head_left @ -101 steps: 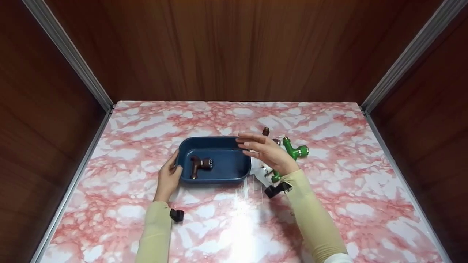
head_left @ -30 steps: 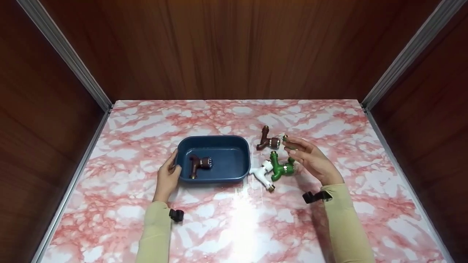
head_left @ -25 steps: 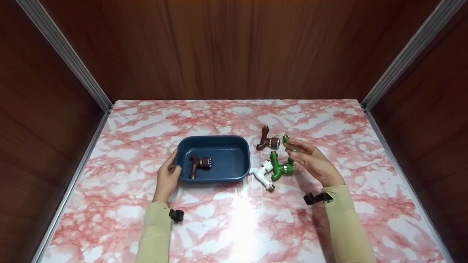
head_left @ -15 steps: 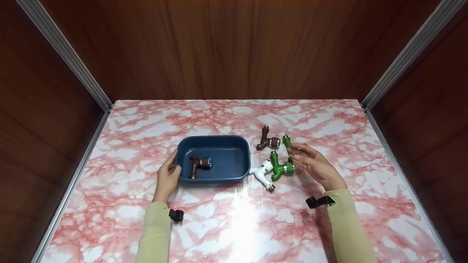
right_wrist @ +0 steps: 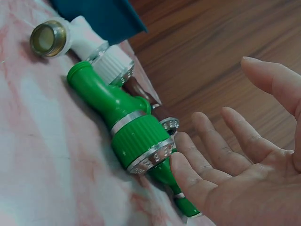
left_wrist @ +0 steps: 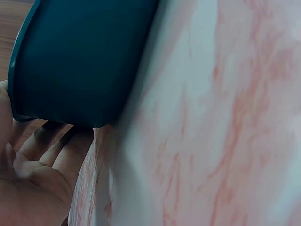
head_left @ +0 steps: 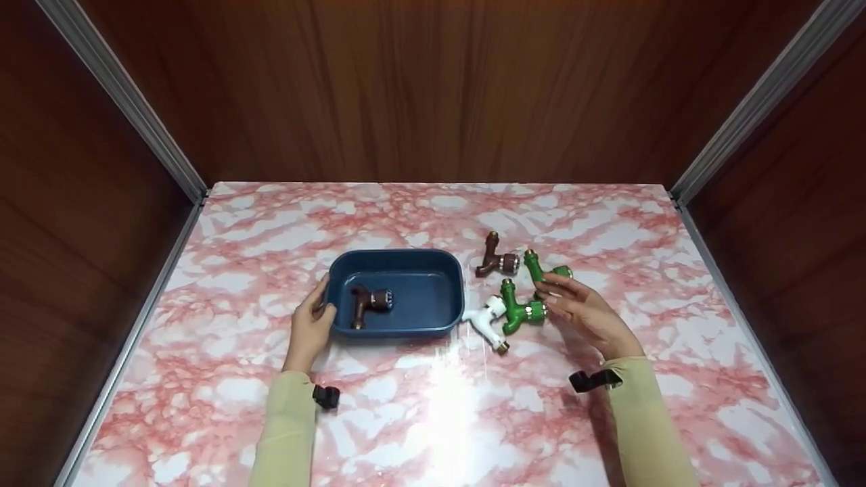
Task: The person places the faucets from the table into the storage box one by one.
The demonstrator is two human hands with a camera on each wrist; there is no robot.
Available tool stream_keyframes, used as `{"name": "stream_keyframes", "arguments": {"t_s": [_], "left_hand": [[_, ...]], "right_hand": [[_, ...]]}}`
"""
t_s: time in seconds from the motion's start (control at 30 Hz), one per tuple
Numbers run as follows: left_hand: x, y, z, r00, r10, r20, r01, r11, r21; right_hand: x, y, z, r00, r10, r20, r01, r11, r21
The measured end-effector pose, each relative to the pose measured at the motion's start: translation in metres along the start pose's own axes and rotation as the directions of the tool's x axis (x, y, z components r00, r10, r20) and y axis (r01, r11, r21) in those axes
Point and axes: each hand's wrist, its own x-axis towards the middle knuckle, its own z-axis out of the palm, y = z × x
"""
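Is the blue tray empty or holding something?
Not empty: the blue tray holds one brown faucet; other faucets lie outside on the table.

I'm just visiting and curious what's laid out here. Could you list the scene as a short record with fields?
Surface: pink marbled table
Container: blue tray
Inside the tray: one brown tap
Beside the tray, on the table: white tap, near green tap, far green tap, second brown tap
Left hand: holds the tray's left end
Right hand: open, fingers by the near green tap's knob end
Surroundings: brown wooden walls
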Motion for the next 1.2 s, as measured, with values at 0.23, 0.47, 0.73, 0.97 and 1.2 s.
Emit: {"name": "stream_keyframes", "arguments": {"t_s": [0.23, 0.47, 0.73, 0.97, 1.2], "left_hand": [[0.003, -0.010, 0.002, 1.000, 0.008, -0.013, -0.008, 1.000, -0.002], [0.004, -0.011, 0.002, 1.000, 0.009, -0.010, -0.009, 1.000, -0.005], [0.003, -0.010, 0.002, 1.000, 0.009, -0.010, -0.009, 1.000, -0.017], [0.003, -0.012, 0.002, 1.000, 0.016, -0.019, -0.017, 1.000, -0.023], [0.004, -0.010, 0.001, 1.000, -0.003, -0.008, 0.003, 1.000, -0.028]], "right_hand": [[-0.002, 0.005, -0.003, 1.000, -0.003, -0.004, 0.003, 1.000, -0.012], [-0.003, 0.009, -0.004, 1.000, -0.012, -0.022, 0.011, 0.999, -0.040], [-0.003, 0.013, -0.004, 1.000, -0.011, -0.015, 0.011, 1.000, -0.006], [-0.001, 0.017, -0.005, 1.000, -0.015, -0.003, 0.014, 0.999, -0.050], [0.001, 0.023, -0.005, 0.999, -0.033, 0.021, 0.033, 0.999, -0.008]]}}
